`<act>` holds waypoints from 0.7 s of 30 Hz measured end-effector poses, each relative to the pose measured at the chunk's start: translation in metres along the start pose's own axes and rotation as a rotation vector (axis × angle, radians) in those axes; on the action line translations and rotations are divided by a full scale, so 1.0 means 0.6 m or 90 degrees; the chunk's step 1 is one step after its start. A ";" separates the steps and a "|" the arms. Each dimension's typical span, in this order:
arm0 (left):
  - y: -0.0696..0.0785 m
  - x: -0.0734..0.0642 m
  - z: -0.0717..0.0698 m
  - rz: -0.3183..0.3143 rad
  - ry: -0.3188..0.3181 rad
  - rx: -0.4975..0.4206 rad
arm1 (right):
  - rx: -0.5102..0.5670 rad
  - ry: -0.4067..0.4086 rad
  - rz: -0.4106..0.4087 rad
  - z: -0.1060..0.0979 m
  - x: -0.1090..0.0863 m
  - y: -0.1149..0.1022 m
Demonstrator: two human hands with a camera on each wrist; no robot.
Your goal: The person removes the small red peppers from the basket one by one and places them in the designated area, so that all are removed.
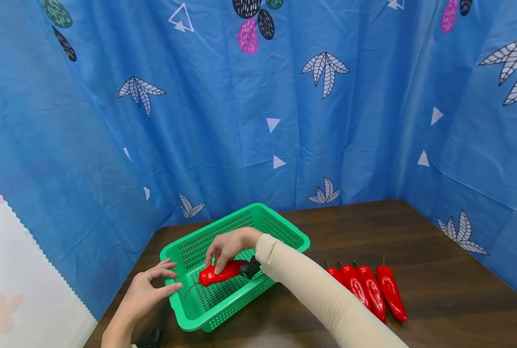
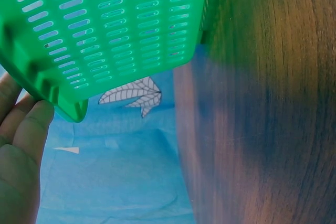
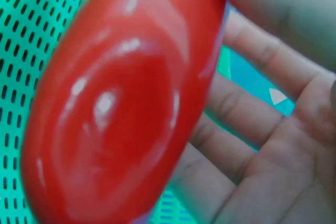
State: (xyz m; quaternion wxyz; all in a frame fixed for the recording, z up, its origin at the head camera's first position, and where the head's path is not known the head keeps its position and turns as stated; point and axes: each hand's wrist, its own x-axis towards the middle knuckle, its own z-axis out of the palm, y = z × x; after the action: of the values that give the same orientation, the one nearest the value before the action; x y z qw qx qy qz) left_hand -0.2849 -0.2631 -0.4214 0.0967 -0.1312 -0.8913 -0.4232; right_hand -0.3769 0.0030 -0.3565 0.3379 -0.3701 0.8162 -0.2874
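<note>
A glossy red chili pepper [image 1: 223, 272] with a thin stem at its left end lies across the inside of a green perforated basket [image 1: 303, 241]. My right hand [image 1: 231, 245] reaches in from above and pinches the pepper between thumb and fingers. Close up in the right wrist view, the smooth red chili pepper [image 3: 115, 98] fills the left half, and the fingers [image 3: 252, 108] run behind it. At the basket's left end, my left hand [image 1: 147, 287] holds the rim with thumb and fingertips. The left wrist view shows the fingers [image 2: 31, 124] at the basket rim [image 2: 68, 109].
Several more red chili peppers [image 1: 373, 290] lie side by side on the dark wooden table [image 1: 349, 227], right of the basket and partly behind my right sleeve [image 1: 319, 290]. A blue patterned curtain [image 1: 258, 135] hangs behind the table and along its sides.
</note>
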 end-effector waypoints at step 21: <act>-0.002 0.001 0.000 -0.003 -0.004 -0.006 | 0.239 0.242 0.008 -0.013 -0.065 -0.017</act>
State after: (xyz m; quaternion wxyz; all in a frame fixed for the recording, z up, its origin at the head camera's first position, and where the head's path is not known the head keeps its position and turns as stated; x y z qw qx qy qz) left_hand -0.2859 -0.2634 -0.4221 0.0923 -0.1305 -0.8901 -0.4269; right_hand -0.3593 0.0300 -0.3311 0.2430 -0.2355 0.7998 -0.4959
